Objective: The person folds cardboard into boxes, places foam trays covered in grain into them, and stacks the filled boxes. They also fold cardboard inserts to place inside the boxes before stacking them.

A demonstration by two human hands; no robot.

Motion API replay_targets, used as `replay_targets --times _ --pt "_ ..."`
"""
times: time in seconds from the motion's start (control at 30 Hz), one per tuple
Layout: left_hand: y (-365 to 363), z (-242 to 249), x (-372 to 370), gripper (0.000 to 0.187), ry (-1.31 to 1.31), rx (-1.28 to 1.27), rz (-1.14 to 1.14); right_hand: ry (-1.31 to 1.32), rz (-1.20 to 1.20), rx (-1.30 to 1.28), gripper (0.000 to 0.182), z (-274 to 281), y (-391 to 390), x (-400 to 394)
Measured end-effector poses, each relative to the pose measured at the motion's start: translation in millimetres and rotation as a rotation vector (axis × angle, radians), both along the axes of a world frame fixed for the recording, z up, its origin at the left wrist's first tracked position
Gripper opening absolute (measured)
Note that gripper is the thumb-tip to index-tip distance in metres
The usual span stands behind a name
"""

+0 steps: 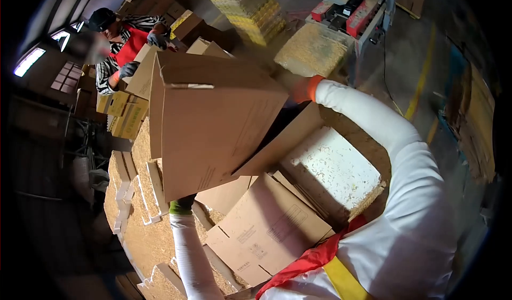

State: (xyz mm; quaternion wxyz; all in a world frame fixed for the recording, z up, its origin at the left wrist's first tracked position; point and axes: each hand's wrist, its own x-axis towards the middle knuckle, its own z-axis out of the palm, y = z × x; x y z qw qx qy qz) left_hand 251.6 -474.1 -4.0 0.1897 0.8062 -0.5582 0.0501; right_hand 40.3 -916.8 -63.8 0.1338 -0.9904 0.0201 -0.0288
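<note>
A large brown cardboard box, partly opened out and tilted, is held up in front of me. At its lower left corner, my left hand, in a dark glove with a green cuff, is closed on the cardboard; the fingers are mostly behind it. My right hand, blurred beside an orange cuff, holds the box at its far right edge. Below the raised box, flat folded cartons with printed text lean in a stack near my body. To their right lies a white speckled board.
Across from me a co-worker in a striped top and red apron handles another carton. Chipboard pieces lie at left. A tall yellow-edged stack and a machine with red parts stand farther back.
</note>
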Motion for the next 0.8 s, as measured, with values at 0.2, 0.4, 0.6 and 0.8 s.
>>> replay_targets --times 0.2,0.4,0.6,0.8 --pt "39.7 -52.0 37.7 0.065 0.074 0.085 0.014 -0.115 0.215 0.304 0.045 31.8 11.0 16.1" --pt "63.7 -58.9 43.6 0.065 0.017 0.095 0.059 0.008 0.468 -0.114 0.040 -92.6 29.6 52.5" --pt "16.2 3.3 19.6 0.059 -0.067 0.159 -0.033 -0.166 -0.446 0.962 0.055 -63.0 3.5 -25.0" --pt "-15.6 11.3 -1.0 0.063 -0.048 0.136 -0.007 -0.277 -0.095 1.263 0.044 50.1 -36.1 -131.2"
